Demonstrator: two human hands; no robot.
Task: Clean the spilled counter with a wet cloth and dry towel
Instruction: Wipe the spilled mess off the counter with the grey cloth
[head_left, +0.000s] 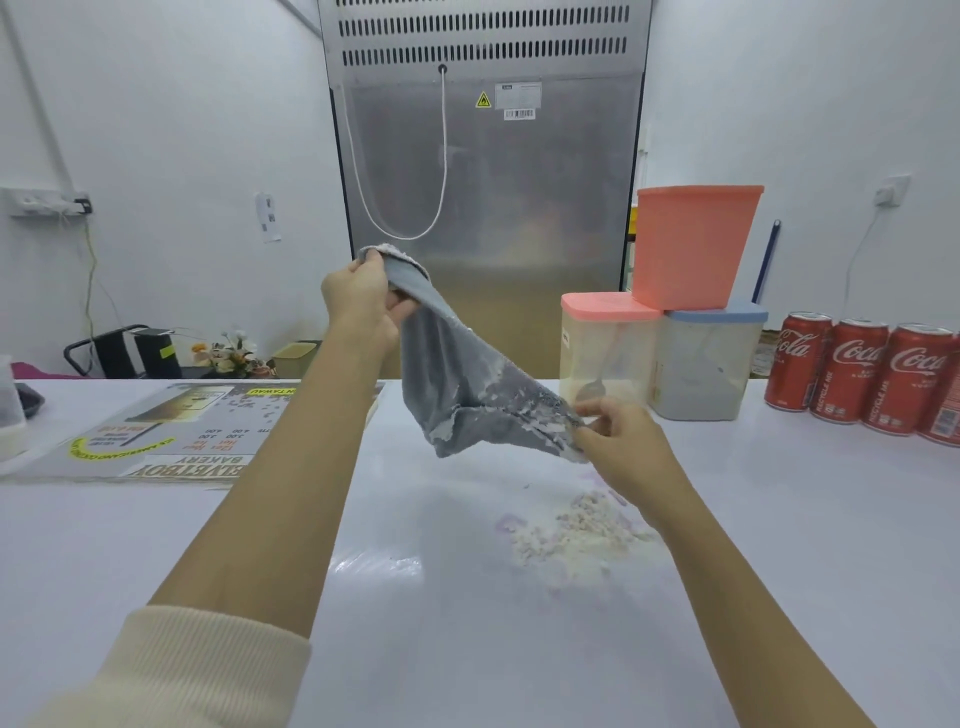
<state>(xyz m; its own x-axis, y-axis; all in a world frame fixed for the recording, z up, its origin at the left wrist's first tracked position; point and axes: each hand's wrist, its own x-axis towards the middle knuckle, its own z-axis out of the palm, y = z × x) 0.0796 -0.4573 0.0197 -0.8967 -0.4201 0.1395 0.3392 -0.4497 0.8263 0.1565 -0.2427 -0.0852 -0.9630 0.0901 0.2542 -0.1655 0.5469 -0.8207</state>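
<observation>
From the head view, your left hand (363, 296) and right hand (613, 436) each pinch a corner of the soiled grey terry cloth (457, 379), stretched above the glossy white bench (415, 597). You seem mid-wipe, refolding to a clean face; next, sweep the crumbly pale spill (576, 525) towards you, clear of the red cola cans (852, 374) and clear plastic tubs (660, 353).

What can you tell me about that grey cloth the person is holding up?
The grey cloth looks like soft towelling, smeared and clumped with white powdery mess, mostly along its lower edge. It hangs in the air above the white counter, stretched slantwise. The left hand grips its raised upper corner; the right hand pinches its lower corner. It does not touch the counter.
</observation>
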